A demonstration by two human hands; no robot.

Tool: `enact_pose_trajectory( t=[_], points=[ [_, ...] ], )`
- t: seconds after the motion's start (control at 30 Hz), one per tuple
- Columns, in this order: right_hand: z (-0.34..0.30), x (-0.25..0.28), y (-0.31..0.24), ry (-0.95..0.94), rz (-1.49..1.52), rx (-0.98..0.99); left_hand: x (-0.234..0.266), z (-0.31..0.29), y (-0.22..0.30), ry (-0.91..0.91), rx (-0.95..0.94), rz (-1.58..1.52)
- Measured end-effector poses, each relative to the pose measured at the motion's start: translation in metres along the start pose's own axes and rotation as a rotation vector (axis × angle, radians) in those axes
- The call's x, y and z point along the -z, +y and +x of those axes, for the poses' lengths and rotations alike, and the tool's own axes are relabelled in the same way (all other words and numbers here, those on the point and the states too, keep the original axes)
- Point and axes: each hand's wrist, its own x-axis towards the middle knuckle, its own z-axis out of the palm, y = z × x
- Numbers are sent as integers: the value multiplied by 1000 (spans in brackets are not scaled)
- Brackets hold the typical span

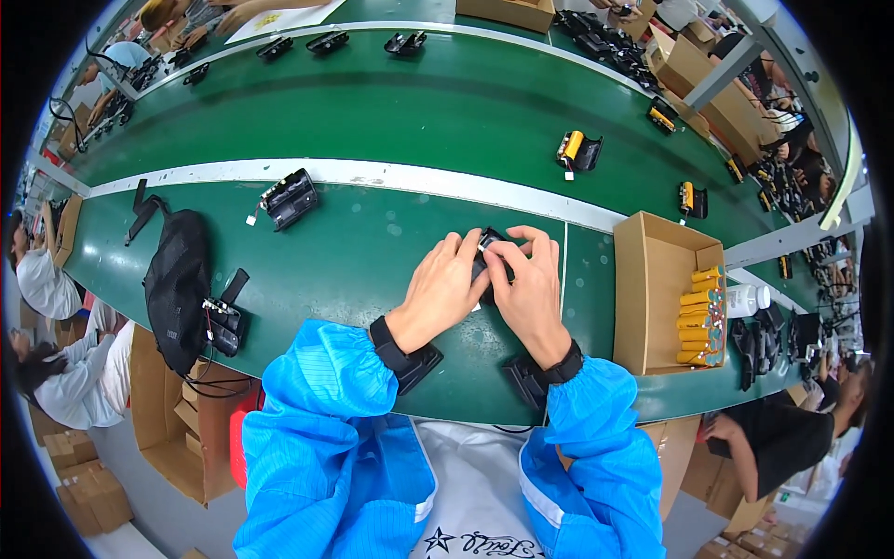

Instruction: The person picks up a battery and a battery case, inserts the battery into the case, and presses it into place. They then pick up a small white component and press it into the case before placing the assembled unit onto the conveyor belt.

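Note:
My left hand [440, 287] and my right hand [529, 291] meet at the middle of the bench over a small black plastic housing [491, 244]. Left fingers close on its near-left side, while my right thumb and forefinger pinch at its top; a small white part shows between the fingertips. Most of the housing is hidden by the fingers. Below my left wrist lies a black case piece [419, 369], and another black case piece [526, 380] lies by my right wrist. Both wrists wear black bands over blue sleeves.
An open cardboard box [643, 293] with several yellow battery cells [700, 317] stands right, beside a white bottle [745, 300]. A black mesh bag [179, 284] and open housings [289, 198] lie left. Beyond a white rail [400, 179], a green belt [447, 112] carries housings, some with yellow cells.

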Motion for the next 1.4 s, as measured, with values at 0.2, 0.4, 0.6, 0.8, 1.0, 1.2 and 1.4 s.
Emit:
enact_pose_trajectory(
  t=[0.2, 0.4, 0.6, 0.8, 1.0, 1.2, 1.4],
  points=[
    [-2, -1, 2, -9, 31, -14, -4, 0, -4, 16, -24, -20],
    [-1, -3, 4, -15, 18, 12, -3, 1, -5, -8, -58, -5],
    [2, -3, -1, 17, -62, 75, -2, 2, -6, -62, -70, 15],
    [6, -7, -1, 65, -52, 116, -7, 1, -5, 16, -133, 69],
    [8, -13, -5, 75, -73, 13, -4, 1, -6, -38, -95, 34],
    [10, -14, -11, 51, -52, -73, -2, 1, -7, -21, -123, 43],
    [13, -16, -9, -9, -5, -43, 0, 0, -14, 26, -133, -13]
  ],
)
